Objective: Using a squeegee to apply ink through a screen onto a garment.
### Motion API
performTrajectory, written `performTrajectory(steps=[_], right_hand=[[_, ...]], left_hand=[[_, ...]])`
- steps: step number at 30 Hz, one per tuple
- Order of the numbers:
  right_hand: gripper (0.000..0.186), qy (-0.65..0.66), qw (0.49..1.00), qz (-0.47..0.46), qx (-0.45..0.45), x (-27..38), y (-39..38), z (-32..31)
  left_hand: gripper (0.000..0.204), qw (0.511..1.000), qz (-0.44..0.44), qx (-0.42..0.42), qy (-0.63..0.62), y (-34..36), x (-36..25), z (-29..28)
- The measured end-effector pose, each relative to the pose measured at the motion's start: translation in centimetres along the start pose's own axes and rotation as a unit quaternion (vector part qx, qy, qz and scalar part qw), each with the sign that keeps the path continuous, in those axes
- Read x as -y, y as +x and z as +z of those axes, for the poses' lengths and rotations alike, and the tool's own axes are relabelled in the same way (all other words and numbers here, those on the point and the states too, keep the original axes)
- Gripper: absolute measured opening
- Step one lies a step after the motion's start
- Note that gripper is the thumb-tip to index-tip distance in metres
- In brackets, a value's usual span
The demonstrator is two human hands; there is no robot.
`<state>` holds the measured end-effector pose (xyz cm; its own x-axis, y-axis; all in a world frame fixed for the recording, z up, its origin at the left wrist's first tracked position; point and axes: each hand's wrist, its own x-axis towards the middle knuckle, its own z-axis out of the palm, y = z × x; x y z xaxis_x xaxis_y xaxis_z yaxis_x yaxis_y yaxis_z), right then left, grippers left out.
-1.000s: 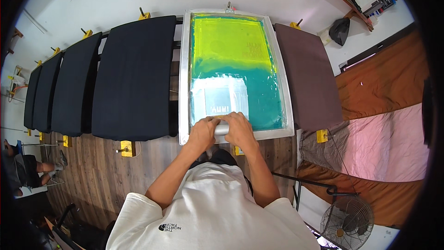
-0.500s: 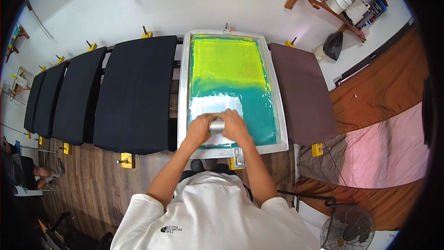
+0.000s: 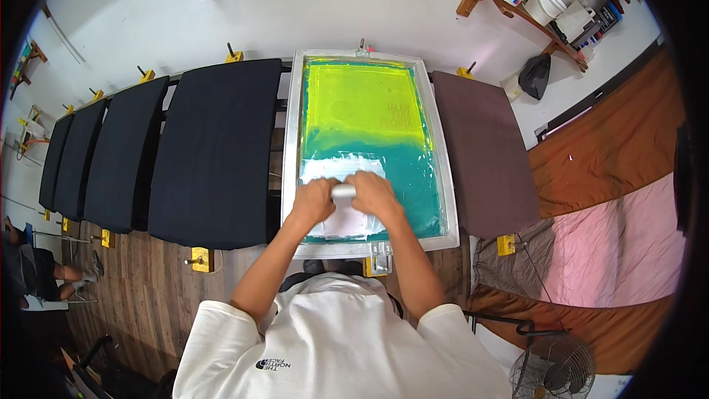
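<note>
Side by side, both my hands grip a silver squeegee (image 3: pixel 344 191) over a printing screen. My left hand (image 3: pixel 315 202) is closed round its left end, and my right hand (image 3: pixel 372 196) round the right end. Bare metal shows between them; the blade's lower edge is hidden. Underneath lies a white ink patch (image 3: pixel 353 226) on the near left of the teal mesh (image 3: pixel 413 185). The far half is yellow-green (image 3: pixel 354 96), with faint lettering in it. A metal screen frame (image 3: pixel 446 177) surrounds the mesh, and a metal clamp (image 3: pixel 380 257) sits at its near edge.
Several black padded boards (image 3: pixel 218 151) stand in a row to the left. On the right is a brown board (image 3: pixel 484 151). A wooden shelf (image 3: pixel 509 6) holds white buckets. A wire fan (image 3: pixel 552 368) stands low right; another person's leg (image 3: pixel 70 273) shows far left.
Both hands and the squeegee have shifted slightly away from me over the white patch. The grip stays closed, and the view has moved a little.
</note>
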<state>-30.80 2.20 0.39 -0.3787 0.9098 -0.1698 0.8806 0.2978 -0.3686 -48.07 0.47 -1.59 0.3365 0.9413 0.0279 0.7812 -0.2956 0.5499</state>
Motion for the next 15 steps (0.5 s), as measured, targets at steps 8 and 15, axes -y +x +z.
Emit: performTrajectory(steps=[8, 15], right_hand=[[0.051, 0.075, 0.993, -0.038, -0.086, 0.4, -4.1, 3.7], [0.035, 0.055, 0.997, -0.047, -0.029, 0.7, -8.6, 3.8]], left_hand=[[0.054, 0.996, 0.053, -0.068, -0.012, -4.4, 0.3, 3.7], [0.041, 0.996, 0.028, 0.083, -0.003, -8.2, -2.6, 1.6]])
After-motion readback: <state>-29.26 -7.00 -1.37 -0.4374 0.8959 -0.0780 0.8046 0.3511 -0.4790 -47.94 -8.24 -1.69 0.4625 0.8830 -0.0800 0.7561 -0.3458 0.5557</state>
